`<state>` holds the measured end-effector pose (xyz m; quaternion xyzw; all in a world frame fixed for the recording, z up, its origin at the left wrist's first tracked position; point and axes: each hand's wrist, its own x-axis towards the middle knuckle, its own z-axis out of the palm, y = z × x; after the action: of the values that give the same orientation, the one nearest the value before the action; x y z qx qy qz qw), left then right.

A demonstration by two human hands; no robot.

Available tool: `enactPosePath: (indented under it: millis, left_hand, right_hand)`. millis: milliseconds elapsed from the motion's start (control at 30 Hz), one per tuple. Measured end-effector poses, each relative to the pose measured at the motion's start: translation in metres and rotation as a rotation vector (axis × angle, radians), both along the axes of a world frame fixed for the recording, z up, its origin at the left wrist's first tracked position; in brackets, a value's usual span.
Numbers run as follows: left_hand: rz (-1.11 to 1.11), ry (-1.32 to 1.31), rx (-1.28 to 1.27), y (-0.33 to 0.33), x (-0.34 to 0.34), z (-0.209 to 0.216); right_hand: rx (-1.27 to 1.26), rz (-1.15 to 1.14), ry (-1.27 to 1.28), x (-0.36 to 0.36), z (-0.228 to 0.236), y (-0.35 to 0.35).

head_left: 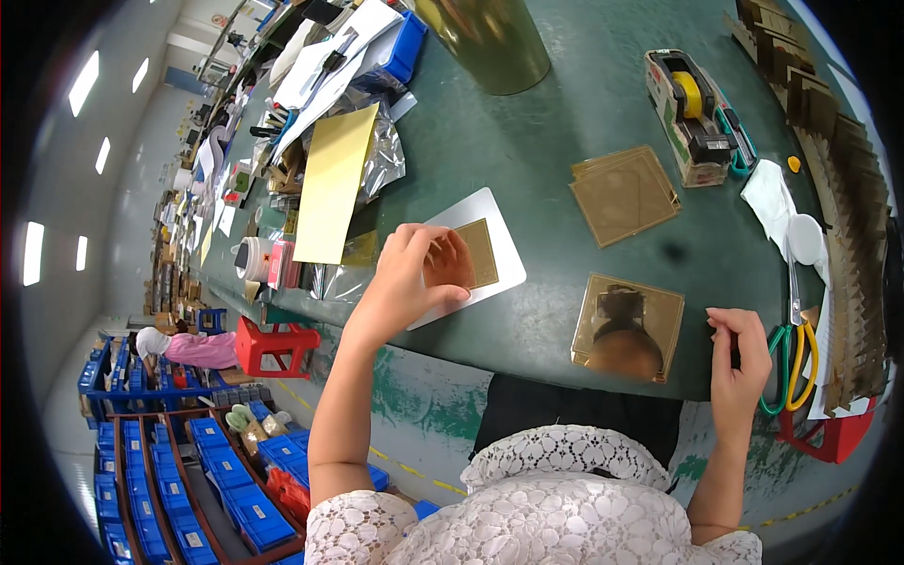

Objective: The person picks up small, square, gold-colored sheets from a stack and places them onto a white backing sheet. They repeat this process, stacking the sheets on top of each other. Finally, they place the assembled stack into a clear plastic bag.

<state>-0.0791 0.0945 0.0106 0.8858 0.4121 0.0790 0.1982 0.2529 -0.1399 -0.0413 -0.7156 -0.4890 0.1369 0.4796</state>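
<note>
A thin gold-brown square plate [482,252] with a mirror-like face lies on a white card [507,247] near the table's front. My left hand [414,278] arches over the plate's left part, fingers at its far side and thumb at its near edge; the plate reflects the fingers. To the right, a stack of similar shiny plates [659,320] lies by the front edge. Further back rests another stack of brown plates [624,196], slightly fanned. My right hand [741,358] is at the table's edge, right of the near stack, fingers curled with nothing visible in them.
A tape dispenser [689,113] stands at the back right. Scissors [793,353] with green and yellow handles lie beyond my right hand, beside a row of brown plates [838,207]. A dark green cylinder [490,47] stands at the back; yellow paper [334,184] and clutter fill the left.
</note>
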Motion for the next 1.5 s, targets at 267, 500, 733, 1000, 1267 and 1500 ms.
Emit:
enactPosePath:
  millis: [267, 500, 733, 1000, 1267, 1500]
  left_hand:
    - [0.138, 0.211, -0.113, 0.020, 0.010, 0.006]
    - [0.156, 0.106, -0.067, 0.016, 0.002, -0.005]
    - [0.186, 0.162, -0.118, 0.022, 0.002, -0.002]
    - [0.222, -0.103, -0.011, 0.008, -0.001, 0.015]
    - [0.092, 0.034, 0.254, -0.033, -0.001, 0.011]
    - [0.104, 0.090, 0.262, -0.018, -0.014, 0.004]
  right_hand:
    - [0.037, 0.005, 0.025, 0.000, 0.000, -0.001]
    - [0.052, 0.020, 0.032, 0.001, 0.000, -0.002]
    - [0.085, 0.017, 0.033, 0.001, -0.002, -0.001]
    - [0.055, 0.003, 0.037, 0.001, -0.003, -0.002]
    - [0.023, -0.013, 0.031, -0.001, 0.000, -0.001]
    - [0.022, -0.011, 0.009, 0.000, -0.002, -0.002]
